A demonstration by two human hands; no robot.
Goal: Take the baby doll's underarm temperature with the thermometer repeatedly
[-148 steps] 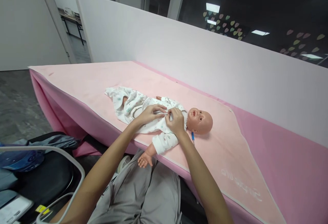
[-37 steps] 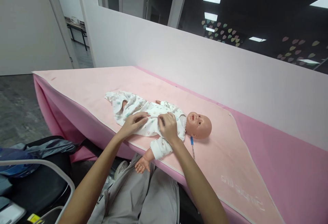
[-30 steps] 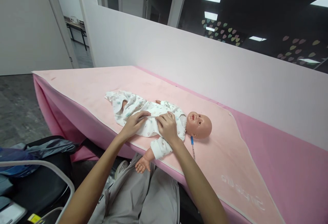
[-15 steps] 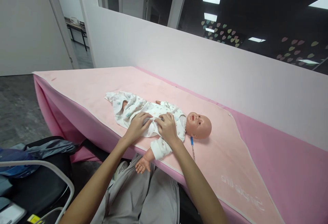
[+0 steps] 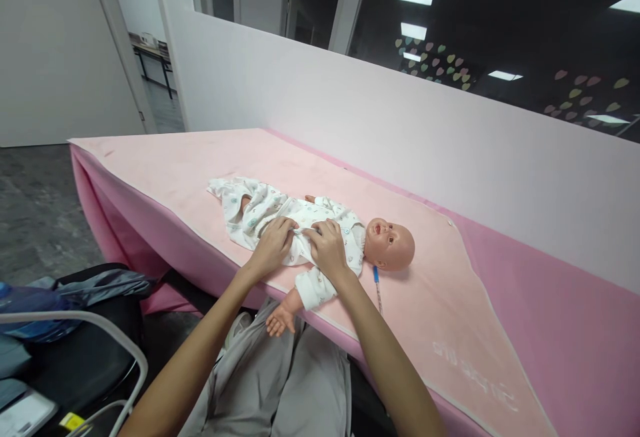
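A baby doll (image 5: 389, 245) lies on its back on the pink table cover, head to the right, its face turned up. It wears a white patterned baby romper (image 5: 257, 205), and one bare leg shows at the opening. My left hand (image 5: 274, 245) is closed on the romper's front at the doll's belly, thumb and fingers pinching the fabric. Just to the right, my right hand (image 5: 327, 245) also pinches the cloth at the chest. The fingertips of both hands nearly meet, partly hiding the bit they grip. The doll's near arm (image 5: 287, 310) hangs over the table edge.
A thin stick with a blue end (image 5: 377, 277) lies beside the doll's neck. The pink cover (image 5: 175, 157) spans the table, which meets a white wall (image 5: 300, 104) behind. At lower left stands a black chair (image 5: 85, 364) with clothes and other items on it.
Both hands stay at the romper's front; my left fingers have shifted slightly, drawn a little closer together. The whole view has moved slightly.
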